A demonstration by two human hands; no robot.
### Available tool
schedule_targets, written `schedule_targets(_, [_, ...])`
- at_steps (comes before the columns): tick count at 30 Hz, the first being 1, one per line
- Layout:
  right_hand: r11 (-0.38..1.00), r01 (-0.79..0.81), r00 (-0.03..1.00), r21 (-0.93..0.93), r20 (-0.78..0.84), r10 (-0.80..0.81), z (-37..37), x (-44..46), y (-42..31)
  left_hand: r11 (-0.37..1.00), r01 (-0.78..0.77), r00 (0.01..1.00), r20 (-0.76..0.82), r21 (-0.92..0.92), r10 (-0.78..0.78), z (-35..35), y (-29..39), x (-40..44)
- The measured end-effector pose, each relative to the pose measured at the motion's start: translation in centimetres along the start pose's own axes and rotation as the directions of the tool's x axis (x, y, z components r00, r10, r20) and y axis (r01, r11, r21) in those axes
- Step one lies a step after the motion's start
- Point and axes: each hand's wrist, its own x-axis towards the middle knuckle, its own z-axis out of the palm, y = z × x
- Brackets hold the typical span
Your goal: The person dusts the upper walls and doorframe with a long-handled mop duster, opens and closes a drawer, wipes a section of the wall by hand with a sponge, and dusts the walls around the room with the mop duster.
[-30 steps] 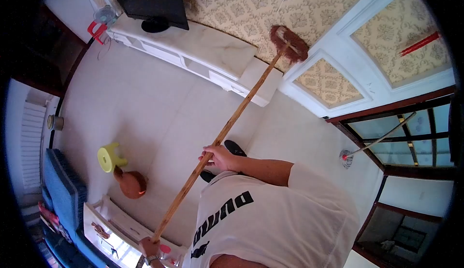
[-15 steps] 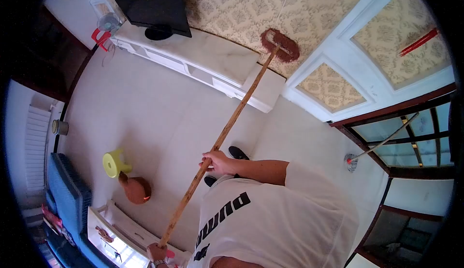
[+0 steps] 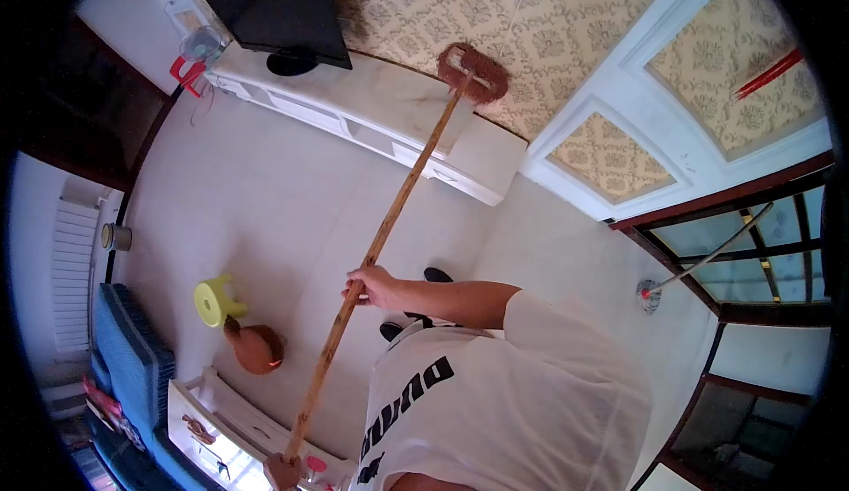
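Both my hands grip a long wooden-handled mop (image 3: 402, 195), which runs diagonally up and away from me. My right hand (image 3: 371, 286) is wrapped around the middle of the pole. Near its lower end, my left hand (image 3: 281, 471) is closed around it, partly cut off by the frame's bottom edge. At the far end, the fluffy reddish-brown mop head (image 3: 489, 84) appears against the patterned wall, above the right part of the white TV cabinet (image 3: 398, 93). Whether it touches the wall or cabinet top, I cannot tell.
A television (image 3: 279, 22) stands on the cabinet's left. On the floor are a yellow stool (image 3: 212, 301) and a brown gourd-shaped object (image 3: 256, 349). A white table (image 3: 190, 402) and blue sofa (image 3: 128, 341) lie lower left. Another mop (image 3: 648, 295) leans at right.
The mop head has moved left along the wall toward the television. My right hand has shifted slightly left with the pole, and my left hand has moved slightly lower. Both keep their grip.
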Motion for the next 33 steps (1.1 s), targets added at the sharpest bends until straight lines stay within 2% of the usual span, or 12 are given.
schedule_targets(1, [1.000,0.020,0.999,-0.009,0.036,-0.020,-0.3,0.3,-0.8,1.000,0.001,1.000,0.000,0.000,-0.001,-0.9,1.0,0.8])
schedule_targets(3, [1.000,0.022,1.000,-0.010,0.016,-0.022,-0.5,-0.1,-2.0,0.961,0.258,0.958,0.155,-0.097,-0.242,-2.5,2.9,2.8])
schedule_targets(6, [0.999,0.036,0.999,0.003,-0.030,-0.036,0.1,-1.5,-2.4,0.933,0.318,0.926,0.265,-0.167,-0.268,-2.3,1.8,3.6])
schedule_targets(7, [0.999,0.039,0.999,0.004,-0.027,-0.039,0.5,-1.9,-2.4,0.968,0.212,0.974,0.105,-0.137,-0.199,-2.1,1.8,3.5])
schedule_targets(8, [0.999,0.040,0.999,0.006,-0.023,-0.040,1.0,-2.2,-2.3,0.967,0.216,0.974,0.103,-0.137,-0.203,-1.1,0.5,3.3])
schedule_targets(10, [0.999,0.046,0.999,0.002,-0.015,-0.046,1.7,-3.2,-2.4,0.998,-0.019,1.000,-0.005,0.065,0.020,1.4,-2.6,3.3])
schedule_targets(11, [0.998,0.055,0.998,-0.003,-0.008,-0.055,1.9,-3.6,-2.5,0.995,-0.008,0.994,0.108,-0.104,0.019,1.0,-3.2,3.9])
schedule_targets(14, [0.996,0.087,0.996,-0.034,-0.016,-0.087,2.3,-4.3,-2.3,0.966,0.175,0.973,0.181,-0.190,-0.140,-1.5,-1.3,4.9])
schedule_targets(18, [0.996,0.085,0.995,-0.021,-0.046,-0.086,2.1,-4.8,-1.6,0.948,0.196,0.981,0.048,-0.249,-0.190,3.5,-2.7,3.5])
schedule_targets(25, [0.992,0.098,0.987,-0.076,-0.119,-0.107,0.9,-6.2,-0.5,0.929,0.214,0.940,0.321,-0.301,-0.113,10.4,-3.0,1.6])
schedule_targets(28, [0.992,0.112,0.986,-0.048,-0.116,-0.117,0.5,-6.9,-0.3,0.929,0.281,0.894,0.419,-0.241,-0.162,8.2,-0.7,1.5])
schedule_targets(33, [0.980,0.192,0.980,-0.045,-0.047,-0.194,1.5,-8.2,-0.4,0.933,0.232,0.950,0.272,-0.275,-0.156,8.4,-1.0,1.9])
